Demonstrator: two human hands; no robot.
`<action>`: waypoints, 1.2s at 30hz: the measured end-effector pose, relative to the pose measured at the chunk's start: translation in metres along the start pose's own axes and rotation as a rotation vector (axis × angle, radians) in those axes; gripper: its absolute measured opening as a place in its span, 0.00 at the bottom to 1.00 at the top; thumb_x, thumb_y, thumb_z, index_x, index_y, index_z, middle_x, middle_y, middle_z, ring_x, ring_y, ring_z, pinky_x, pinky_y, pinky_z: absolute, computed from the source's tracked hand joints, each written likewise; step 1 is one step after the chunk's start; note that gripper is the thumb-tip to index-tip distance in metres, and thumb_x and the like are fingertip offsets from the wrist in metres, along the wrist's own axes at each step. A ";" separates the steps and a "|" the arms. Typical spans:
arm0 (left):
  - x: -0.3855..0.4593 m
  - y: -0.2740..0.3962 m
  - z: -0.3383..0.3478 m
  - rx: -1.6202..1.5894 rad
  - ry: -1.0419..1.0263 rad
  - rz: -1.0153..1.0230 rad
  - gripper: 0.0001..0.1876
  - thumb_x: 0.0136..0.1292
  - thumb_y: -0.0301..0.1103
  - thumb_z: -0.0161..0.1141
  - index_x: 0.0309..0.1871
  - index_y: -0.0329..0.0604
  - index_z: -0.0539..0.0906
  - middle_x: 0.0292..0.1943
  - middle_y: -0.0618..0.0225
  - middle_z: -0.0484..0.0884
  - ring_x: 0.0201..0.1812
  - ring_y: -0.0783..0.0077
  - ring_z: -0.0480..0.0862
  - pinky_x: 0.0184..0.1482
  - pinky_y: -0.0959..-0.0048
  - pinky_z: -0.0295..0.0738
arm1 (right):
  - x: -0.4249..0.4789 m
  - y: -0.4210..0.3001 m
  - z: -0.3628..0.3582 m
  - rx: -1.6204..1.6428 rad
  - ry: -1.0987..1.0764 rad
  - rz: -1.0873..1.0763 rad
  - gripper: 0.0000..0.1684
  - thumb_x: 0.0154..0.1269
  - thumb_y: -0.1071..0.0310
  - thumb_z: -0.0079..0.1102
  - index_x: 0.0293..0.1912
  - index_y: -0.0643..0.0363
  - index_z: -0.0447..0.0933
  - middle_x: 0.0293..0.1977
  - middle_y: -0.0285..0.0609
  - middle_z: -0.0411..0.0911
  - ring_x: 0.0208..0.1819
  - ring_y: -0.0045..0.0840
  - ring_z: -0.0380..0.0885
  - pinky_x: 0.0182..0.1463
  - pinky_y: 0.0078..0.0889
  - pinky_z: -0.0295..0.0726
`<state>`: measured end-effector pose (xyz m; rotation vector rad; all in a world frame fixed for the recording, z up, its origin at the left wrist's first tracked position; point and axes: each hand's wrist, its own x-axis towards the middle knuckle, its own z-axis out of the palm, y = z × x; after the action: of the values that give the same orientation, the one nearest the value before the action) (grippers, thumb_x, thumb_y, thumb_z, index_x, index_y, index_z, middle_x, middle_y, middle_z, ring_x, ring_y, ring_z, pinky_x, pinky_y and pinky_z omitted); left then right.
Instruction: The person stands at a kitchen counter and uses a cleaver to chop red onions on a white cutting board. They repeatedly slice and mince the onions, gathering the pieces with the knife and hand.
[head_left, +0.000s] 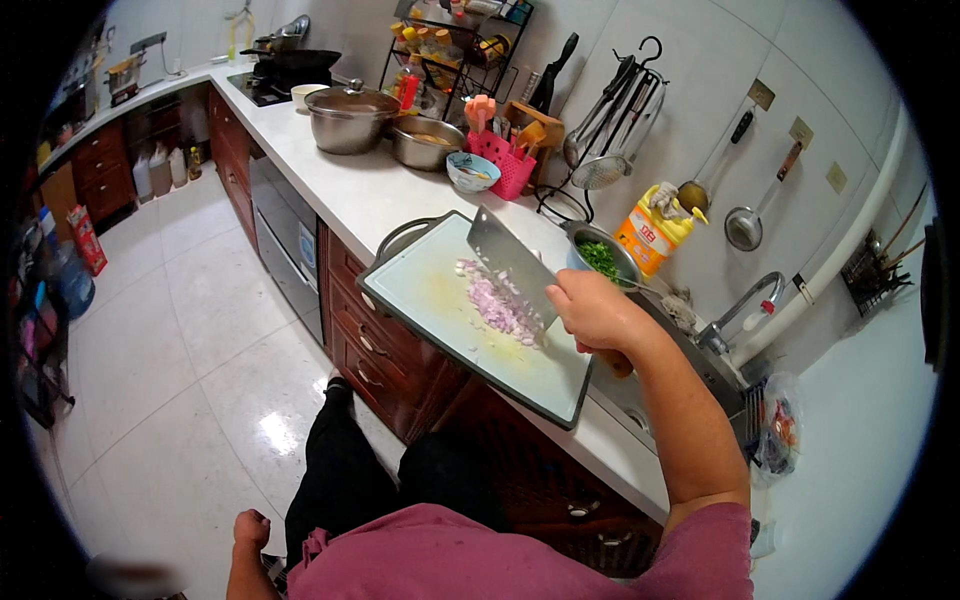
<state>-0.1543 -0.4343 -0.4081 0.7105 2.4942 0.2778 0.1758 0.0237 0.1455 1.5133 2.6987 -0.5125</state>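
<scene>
My right hand grips the wooden handle of a cleaver. Its broad steel blade, flecked with bits, stands tilted along the right side of a pile of chopped purple-white onion or shallot. Beneath them is a pale cutting board with a dark rim, which juts past the counter's front edge. Down by my side hangs my left hand, fingers curled, with nothing visible in it. Behind the board, a bowl of chopped greens is partly covered by my right hand.
A steel sink with a faucet lies to the right. A yellow detergent jug, a utensil rack and a pink basket line the wall. Farther left are a small patterned bowl, a lidded pot and a stove.
</scene>
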 end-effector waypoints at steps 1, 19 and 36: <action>-0.003 0.003 -0.001 -0.019 -0.011 -0.026 0.10 0.60 0.37 0.69 0.38 0.39 0.90 0.40 0.50 0.89 0.44 0.47 0.89 0.50 0.54 0.84 | 0.003 -0.003 0.003 -0.021 -0.028 -0.010 0.20 0.82 0.59 0.44 0.43 0.71 0.70 0.26 0.52 0.77 0.17 0.35 0.79 0.24 0.43 0.81; -0.004 0.008 0.002 -0.001 -0.068 -0.019 0.11 0.60 0.39 0.70 0.39 0.42 0.91 0.42 0.50 0.89 0.46 0.47 0.89 0.52 0.54 0.84 | 0.006 -0.014 0.019 0.015 0.004 0.018 0.21 0.82 0.58 0.45 0.43 0.70 0.69 0.27 0.52 0.76 0.18 0.34 0.78 0.24 0.41 0.80; -0.003 0.004 0.006 -0.036 -0.045 -0.010 0.11 0.60 0.39 0.70 0.39 0.42 0.91 0.42 0.50 0.89 0.46 0.47 0.89 0.52 0.54 0.84 | 0.007 -0.009 0.024 0.040 0.033 -0.012 0.20 0.82 0.58 0.46 0.41 0.68 0.68 0.23 0.49 0.75 0.16 0.33 0.77 0.22 0.42 0.78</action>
<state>-0.1472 -0.4327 -0.4101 0.6819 2.4435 0.2994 0.1609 0.0182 0.1242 1.5287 2.7404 -0.5495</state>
